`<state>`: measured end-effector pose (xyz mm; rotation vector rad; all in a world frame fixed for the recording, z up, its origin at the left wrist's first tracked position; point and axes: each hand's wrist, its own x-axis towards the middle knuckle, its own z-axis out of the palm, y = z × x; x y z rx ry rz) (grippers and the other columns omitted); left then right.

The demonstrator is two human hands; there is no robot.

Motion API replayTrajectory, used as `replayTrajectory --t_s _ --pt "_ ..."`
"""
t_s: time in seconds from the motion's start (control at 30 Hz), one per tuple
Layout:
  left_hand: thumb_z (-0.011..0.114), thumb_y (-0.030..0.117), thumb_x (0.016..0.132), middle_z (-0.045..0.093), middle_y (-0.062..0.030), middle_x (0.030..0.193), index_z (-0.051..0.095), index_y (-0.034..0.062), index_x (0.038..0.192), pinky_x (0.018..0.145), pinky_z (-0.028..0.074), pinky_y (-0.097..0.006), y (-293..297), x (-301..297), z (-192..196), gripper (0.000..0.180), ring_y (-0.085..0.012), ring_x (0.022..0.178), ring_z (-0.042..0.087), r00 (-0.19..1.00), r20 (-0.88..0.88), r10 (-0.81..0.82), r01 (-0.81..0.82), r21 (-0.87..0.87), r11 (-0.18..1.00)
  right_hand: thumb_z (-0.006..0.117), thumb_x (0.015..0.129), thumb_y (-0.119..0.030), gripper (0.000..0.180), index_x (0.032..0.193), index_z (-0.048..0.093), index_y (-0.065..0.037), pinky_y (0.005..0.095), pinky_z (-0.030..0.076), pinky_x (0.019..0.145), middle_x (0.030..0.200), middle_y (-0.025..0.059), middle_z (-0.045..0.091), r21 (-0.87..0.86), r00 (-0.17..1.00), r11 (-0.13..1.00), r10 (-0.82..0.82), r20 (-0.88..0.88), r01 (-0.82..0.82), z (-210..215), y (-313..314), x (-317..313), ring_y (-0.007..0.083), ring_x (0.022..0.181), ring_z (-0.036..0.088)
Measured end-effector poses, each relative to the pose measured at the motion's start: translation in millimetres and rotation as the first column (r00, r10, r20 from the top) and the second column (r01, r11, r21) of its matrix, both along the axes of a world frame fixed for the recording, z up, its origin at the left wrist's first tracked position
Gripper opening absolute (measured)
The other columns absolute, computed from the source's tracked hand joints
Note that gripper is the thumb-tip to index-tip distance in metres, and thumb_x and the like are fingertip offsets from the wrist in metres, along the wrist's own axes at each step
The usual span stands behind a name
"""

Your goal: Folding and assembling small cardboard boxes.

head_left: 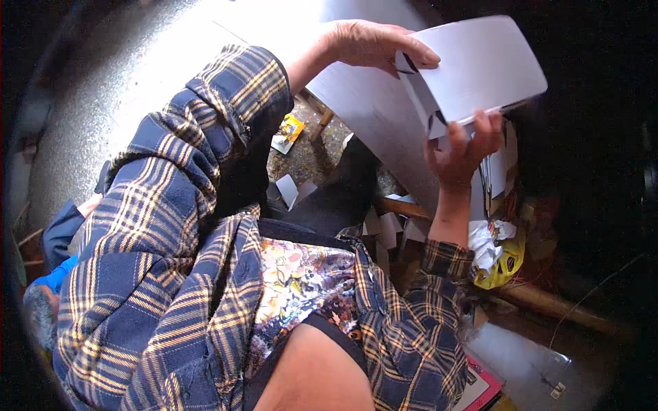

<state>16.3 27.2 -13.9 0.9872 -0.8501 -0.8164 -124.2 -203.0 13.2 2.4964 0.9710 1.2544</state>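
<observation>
At the upper right, a white paperboard box with a broad rounded flap is held up at a tilt between both my hands. Dark marks show along its narrow side. My left hand grips its left upper edge, thumb on the white face and the other fingers mostly hidden behind. From below, my right hand holds the lower edge, with fingertips curled onto the card; this hand is slightly blurred. Under the box slopes a smooth pale tabletop. The inside of the box cannot be made out.
A yellow bag with crumpled white paper stands beside my right forearm. White card scraps lie near my legs, and a yellow packet is on the speckled floor. At the far left, part of another person in blue shows.
</observation>
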Motion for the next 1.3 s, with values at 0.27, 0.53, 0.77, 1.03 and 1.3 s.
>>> replayTrajectory --t_s 0.27,0.53,0.77,1.03,1.3 --pt "0.077 0.018 0.065 0.040 -0.0168 0.136 0.015 0.0022 0.144 0.105 0.036 -0.034 -32.7 -16.9 3.0 0.101 -0.0229 0.123 0.041 0.938 0.295 0.182 -0.217 0.091 0.972 0.071 0.073 -0.042 0.085 0.135 0.031 0.001 0.0393 0.030 0.103 0.127 0.0152 0.040 0.951 0.792 0.219 0.531 -0.302 0.216 -36.9 -5.1 3.7 0.0264 0.119 0.039" --pt "0.082 0.018 0.052 0.044 -0.0160 0.133 0.025 0.0051 0.140 0.107 0.032 -0.036 -43.8 -0.8 -40.7 0.106 -0.0251 0.126 0.041 0.758 0.650 0.053 -0.317 0.296 0.901 0.080 0.061 -0.022 0.090 0.134 0.031 -0.002 0.0410 0.036 0.099 0.118 0.0139 0.048 0.818 0.705 0.043 0.482 -0.520 0.574 -85.8 -11.7 -2.3 0.0285 0.111 0.047" --pt "0.080 0.016 0.054 0.051 -0.0170 0.123 0.032 0.0035 0.136 0.101 0.039 -0.036 -43.6 -13.4 -14.0 0.095 -0.0252 0.119 0.049 0.626 0.742 0.240 -0.444 0.086 0.892 0.087 0.055 -0.028 0.108 0.138 0.023 -0.005 0.0470 0.034 0.103 0.123 0.0147 0.046 0.873 0.744 0.176 0.463 -0.482 0.456 -52.0 -11.3 -4.4 0.0325 0.113 0.047" --pt "0.085 0.024 0.055 0.051 -0.0174 0.122 0.034 0.0028 0.133 0.102 0.038 -0.036 -37.4 -6.2 -37.8 0.096 -0.0272 0.119 0.049 0.658 0.721 0.219 -0.456 0.150 0.877 0.086 0.053 -0.026 0.108 0.138 0.025 -0.002 0.0432 0.030 0.107 0.128 0.0172 0.048 0.635 0.594 0.447 0.250 -0.765 0.630 -113.7 -44.0 21.1 0.0331 0.116 0.046" --pt "0.082 0.016 0.054 0.047 -0.0151 0.132 0.026 0.0052 0.141 0.103 0.038 -0.034 -35.6 -12.9 -5.2 0.104 -0.0247 0.121 0.047 0.633 0.736 0.240 -0.434 0.080 0.897 0.083 0.056 -0.025 0.091 0.131 0.037 -0.001 0.0479 0.036 0.100 0.119 0.0190 0.052 0.805 0.735 0.007 0.402 -0.546 0.594 -88.1 3.6 1.9 0.0362 0.112 0.048"
